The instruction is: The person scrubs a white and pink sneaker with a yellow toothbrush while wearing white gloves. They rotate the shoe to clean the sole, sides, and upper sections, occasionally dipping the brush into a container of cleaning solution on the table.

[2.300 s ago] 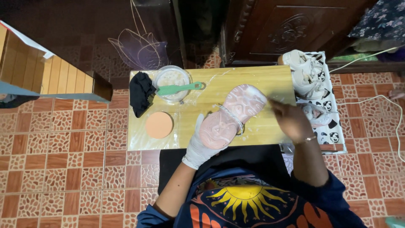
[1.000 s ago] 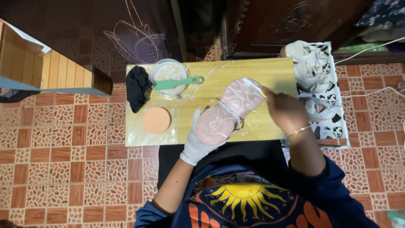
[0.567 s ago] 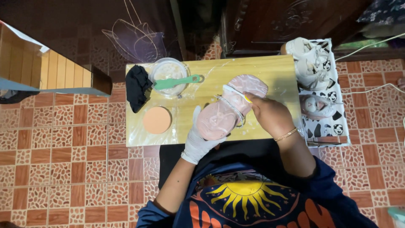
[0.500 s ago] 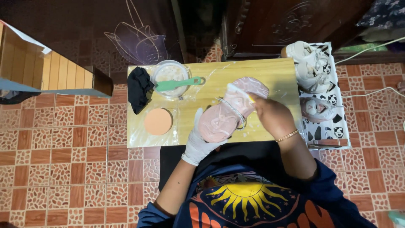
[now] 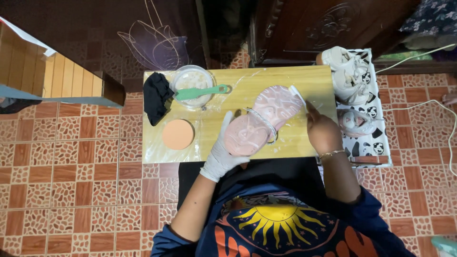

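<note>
While my gloved left hand (image 5: 221, 154) clamps the heel end of the shoe (image 5: 263, 120) sole-up over the counter (image 5: 247, 78), I want that grip firm and steady, fingers curled around the edge, so the sole does not rock as the right hand (image 5: 322, 131) works at the toe end. From here the right-hand fingers are pinched narrow on a small white tool (image 5: 297, 93), which looks like a brush, though I cannot make out its head. To do this well, I judge short light strokes along the grooves are best, with the shoe tilted slightly toward me so wet residue runs off onto the plastic sheet and not onto my lap.

As for the shoe, it lies diagonally across the middle of the counter, heel near me, toe pointing up and right. Its sole is pale pink with a whitish film over the tread and a thin band around the waist. Left of it sit a round orange sponge (image 5: 178, 134), a black cloth (image 5: 157, 96) and a bowl (image 5: 193, 78) with a green spatula (image 5: 200, 92) across it
</note>
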